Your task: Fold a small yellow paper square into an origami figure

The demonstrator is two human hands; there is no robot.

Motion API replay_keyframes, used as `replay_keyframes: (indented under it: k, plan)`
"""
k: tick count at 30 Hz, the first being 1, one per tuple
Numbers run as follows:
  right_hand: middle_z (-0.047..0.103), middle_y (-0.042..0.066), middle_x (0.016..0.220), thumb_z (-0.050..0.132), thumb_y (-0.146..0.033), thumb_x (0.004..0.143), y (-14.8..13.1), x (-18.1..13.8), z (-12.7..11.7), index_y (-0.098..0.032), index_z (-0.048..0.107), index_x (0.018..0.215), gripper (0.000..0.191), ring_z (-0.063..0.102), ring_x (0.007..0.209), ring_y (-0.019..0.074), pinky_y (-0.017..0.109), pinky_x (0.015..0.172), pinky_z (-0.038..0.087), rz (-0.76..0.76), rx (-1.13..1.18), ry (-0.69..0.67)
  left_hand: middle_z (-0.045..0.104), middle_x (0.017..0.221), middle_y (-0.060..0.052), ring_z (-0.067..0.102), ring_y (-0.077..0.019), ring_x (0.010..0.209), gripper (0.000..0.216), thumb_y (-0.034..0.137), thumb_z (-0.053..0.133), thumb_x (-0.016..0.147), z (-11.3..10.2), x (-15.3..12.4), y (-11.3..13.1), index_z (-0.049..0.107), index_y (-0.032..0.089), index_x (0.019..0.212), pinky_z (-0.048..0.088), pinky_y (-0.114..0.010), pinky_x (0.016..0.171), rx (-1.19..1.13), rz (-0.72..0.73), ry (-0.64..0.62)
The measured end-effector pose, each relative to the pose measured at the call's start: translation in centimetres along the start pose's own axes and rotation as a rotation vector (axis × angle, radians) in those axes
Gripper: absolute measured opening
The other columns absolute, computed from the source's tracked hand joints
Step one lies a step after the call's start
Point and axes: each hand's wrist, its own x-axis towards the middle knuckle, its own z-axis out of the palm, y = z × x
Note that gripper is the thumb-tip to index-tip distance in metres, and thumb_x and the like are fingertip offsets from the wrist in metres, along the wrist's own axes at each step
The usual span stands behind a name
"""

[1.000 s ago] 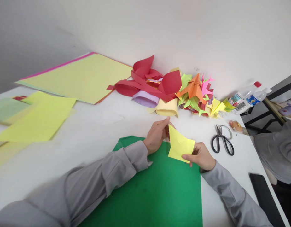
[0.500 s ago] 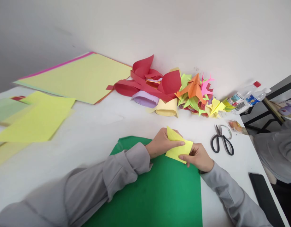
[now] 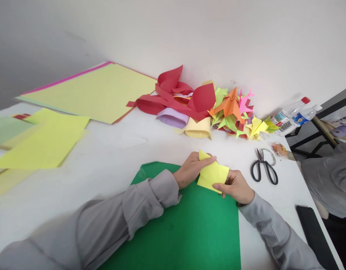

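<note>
Between my two hands is a small piece of folded yellow paper (image 3: 213, 174), with creases across it and a pointed top corner. My left hand (image 3: 191, 169) is closed on its upper left side, the thumb lying over the front near the top edge. At its lower right corner, my right hand (image 3: 238, 186) pinches it, thumb in front and the other fingers behind. Under both hands a large green sheet (image 3: 186, 232) lies on the white table. The back of the yellow paper is hidden from me.
Scissors (image 3: 264, 167) and a tape roll (image 3: 270, 156) lie to the right, a black phone-like slab (image 3: 316, 236) nearer. Red paper shapes (image 3: 173, 99), folded paper planes (image 3: 230, 107) and bottles (image 3: 298, 116) line the wall. Yellow sheets (image 3: 49, 138) spread left. A person in grey (image 3: 328, 180) sits right.
My left thumb has moved up the yellow paper, from its middle toward the top edge, uncovering more of its front. My right hand has stayed in place.
</note>
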Motion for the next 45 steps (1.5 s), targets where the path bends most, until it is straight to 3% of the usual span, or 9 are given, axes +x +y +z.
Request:
replay_keyframes:
  k: [5, 15, 25, 30, 45]
  plan:
    - [0.061, -0.002, 0.055, 0.079, -0.040, 0.063, -0.03, 0.04, 0.04, -0.012, 0.065, 0.072, 0.032, 0.051, 0.040, 0.0067, 0.018, 0.036, 0.044, -0.011, 0.010, -0.008, 0.062, 0.058, -0.003, 0.053, -0.0136, 0.054, 0.043, 0.051, 0.059, 0.076, -0.36, 0.24, -0.29, 0.069, 0.010, 0.067, 0.041, -0.026, 0.056, -0.035, 0.007, 0.042]
    - [0.060, -0.002, 0.054, 0.078, -0.038, 0.064, 0.02, -0.03, -0.05, -0.012, 0.066, 0.072, 0.030, 0.051, 0.039, 0.0064, 0.017, 0.036, 0.044, -0.018, 0.022, -0.032, 0.066, 0.067, -0.006, 0.056, -0.0163, 0.065, 0.039, 0.046, 0.055, 0.077, -0.54, 0.50, -0.25, 0.072, 0.012, 0.067, 0.043, -0.027, 0.065, -0.065, 0.034, 0.094]
    - [0.062, -0.001, 0.056, 0.079, -0.036, 0.063, 0.02, -0.09, 0.07, -0.012, 0.068, 0.073, 0.028, 0.052, 0.040, 0.0069, 0.018, 0.036, 0.046, -0.032, 0.027, 0.018, 0.065, 0.068, -0.005, 0.058, -0.0159, 0.060, 0.040, 0.052, 0.067, 0.067, -0.51, 0.54, 0.05, 0.070, 0.012, 0.069, 0.044, -0.027, 0.056, -0.208, 0.005, 0.161]
    - [0.066, 0.001, 0.064, 0.081, -0.037, 0.060, -0.48, -0.04, 0.37, -0.012, 0.070, 0.074, 0.031, 0.052, 0.043, 0.0074, 0.018, 0.036, 0.047, -0.043, 0.058, 0.071, 0.064, 0.063, -0.002, 0.058, -0.0140, 0.057, 0.030, 0.039, 0.081, 0.058, -0.46, 0.54, -0.08, 0.067, 0.013, 0.067, 0.046, -0.026, 0.055, -0.173, 0.031, 0.191]
    - [0.064, 0.000, 0.063, 0.080, -0.040, 0.060, -0.45, -0.01, 0.39, -0.012, 0.069, 0.075, 0.033, 0.050, 0.043, 0.0063, 0.019, 0.037, 0.048, -0.036, 0.045, 0.058, 0.062, 0.062, -0.003, 0.057, -0.0133, 0.057, 0.032, 0.041, 0.075, 0.063, -0.63, 0.94, 0.00, 0.066, 0.011, 0.067, 0.045, -0.024, 0.053, -0.310, -0.016, 0.224]
